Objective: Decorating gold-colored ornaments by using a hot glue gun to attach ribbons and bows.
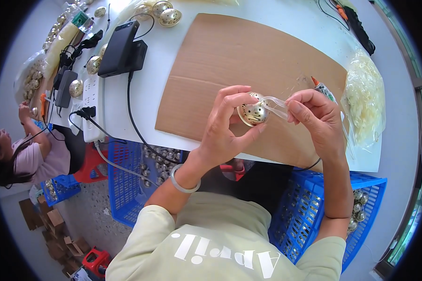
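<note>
A shiny gold ornament ball [254, 115] with dark printed marks is held in my left hand [222, 129], between the thumb and the fingers. From its top runs a loop of whitish, see-through ribbon [277, 110]. The ribbon's far end is pinched between the thumb and fingers of my right hand [316, 114]. Both hands are raised over a brown cardboard sheet [206, 61] on the white table [173, 145]. Close behind my right hand lies a glue tube [324, 90] with an orange tip.
Plastic bags of pale ribbon [365, 100] lie at the right. Left are a black power bank [121, 47], a white power strip [93, 105], cables and more gold balls [169, 17]. Blue baskets [119, 187] of balls flank my lap. A co-worker [28, 150] sits at the far left.
</note>
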A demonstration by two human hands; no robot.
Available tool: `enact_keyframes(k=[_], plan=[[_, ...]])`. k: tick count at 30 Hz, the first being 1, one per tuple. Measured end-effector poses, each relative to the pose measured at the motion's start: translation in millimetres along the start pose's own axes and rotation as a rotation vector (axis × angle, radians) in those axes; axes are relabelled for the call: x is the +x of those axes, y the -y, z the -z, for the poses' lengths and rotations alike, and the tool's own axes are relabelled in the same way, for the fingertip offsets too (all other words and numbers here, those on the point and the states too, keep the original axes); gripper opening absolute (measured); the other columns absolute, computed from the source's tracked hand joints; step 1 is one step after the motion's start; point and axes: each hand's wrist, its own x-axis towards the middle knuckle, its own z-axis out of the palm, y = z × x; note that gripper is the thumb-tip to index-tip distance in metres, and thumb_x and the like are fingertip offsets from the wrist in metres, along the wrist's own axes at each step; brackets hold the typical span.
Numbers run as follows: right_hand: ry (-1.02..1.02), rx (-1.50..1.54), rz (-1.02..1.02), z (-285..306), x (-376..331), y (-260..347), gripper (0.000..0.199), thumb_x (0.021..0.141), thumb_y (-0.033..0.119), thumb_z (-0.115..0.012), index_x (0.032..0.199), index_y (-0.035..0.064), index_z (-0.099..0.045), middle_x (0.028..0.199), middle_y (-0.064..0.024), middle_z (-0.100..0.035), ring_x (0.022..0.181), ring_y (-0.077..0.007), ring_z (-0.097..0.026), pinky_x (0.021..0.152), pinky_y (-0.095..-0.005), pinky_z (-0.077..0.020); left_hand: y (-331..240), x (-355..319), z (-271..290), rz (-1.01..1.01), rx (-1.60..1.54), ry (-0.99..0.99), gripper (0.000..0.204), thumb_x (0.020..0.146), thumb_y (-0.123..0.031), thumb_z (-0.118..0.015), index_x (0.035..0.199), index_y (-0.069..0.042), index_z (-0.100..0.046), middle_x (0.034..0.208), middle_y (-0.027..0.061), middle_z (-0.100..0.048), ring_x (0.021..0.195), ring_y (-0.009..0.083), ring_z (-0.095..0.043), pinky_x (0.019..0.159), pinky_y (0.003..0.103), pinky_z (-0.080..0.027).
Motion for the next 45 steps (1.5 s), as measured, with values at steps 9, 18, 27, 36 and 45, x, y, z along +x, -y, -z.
enact_keyframes(k=[9, 18, 27, 36, 45], plan=[[0.044, 0.103, 0.066, 10, -9, 7, 0.014, 0.094, 0.005, -0.066, 0.106, -0.0010, -0.066, 0.091, -0.0033, -0.066, 0.085, -0.0085, -0.062, 0.078, -0.0226, -0.0495, -3, -1, -8, 0.035, -0.016, 0.078, 0.052, 0.078, 0.004, -0.077, 0.121, -0.003, -0.049, 0.132, 0.0161, -0.045, 0.110, 0.0220, -0.062, 0.087, 0.030, -0.059], [0.027, 0.158, 0.135, 28, 7, -15, 0.021, 0.092, 0.004, -0.065, 0.113, 0.0004, -0.065, 0.097, -0.0046, -0.066, 0.090, -0.0118, -0.064, 0.085, -0.0271, -0.0510, 4, 5, -23, -0.013, -0.170, 0.305, 0.050, 0.072, 0.001, -0.080, 0.116, -0.002, -0.056, 0.136, 0.0193, -0.045, 0.108, 0.0225, -0.064, 0.080, 0.030, -0.062], [0.073, 0.107, -0.127, 27, 15, -31, 0.020, 0.095, 0.015, -0.067, 0.110, 0.0016, -0.067, 0.089, -0.0014, -0.068, 0.080, -0.0068, -0.063, 0.070, -0.0219, -0.0514, 2, 2, -24, 0.013, -0.304, 0.342, 0.048, 0.071, -0.003, -0.082, 0.114, -0.001, -0.060, 0.141, 0.0215, -0.035, 0.107, 0.0247, -0.065, 0.076, 0.030, -0.065], [0.101, 0.160, -0.222, 24, 18, -43, 0.022, 0.096, 0.023, -0.066, 0.103, 0.0025, -0.068, 0.081, 0.0001, -0.065, 0.069, -0.0047, -0.059, 0.060, -0.0190, -0.0475, 1, 2, -22, -0.076, -0.304, 0.314, 0.048, 0.071, -0.008, -0.082, 0.113, -0.001, -0.060, 0.145, 0.0254, -0.030, 0.104, 0.0233, -0.065, 0.076, 0.029, -0.063], [0.132, 0.233, -0.291, 22, 19, -48, 0.023, 0.097, 0.024, -0.064, 0.103, 0.0020, -0.066, 0.081, -0.0019, -0.065, 0.063, -0.0042, -0.060, 0.051, -0.0182, -0.0487, 2, 3, -14, -0.034, -0.348, 0.385, 0.046, 0.066, -0.003, -0.074, 0.110, -0.001, -0.060, 0.148, 0.0269, -0.025, 0.103, 0.0208, -0.065, 0.075, 0.027, -0.060]])
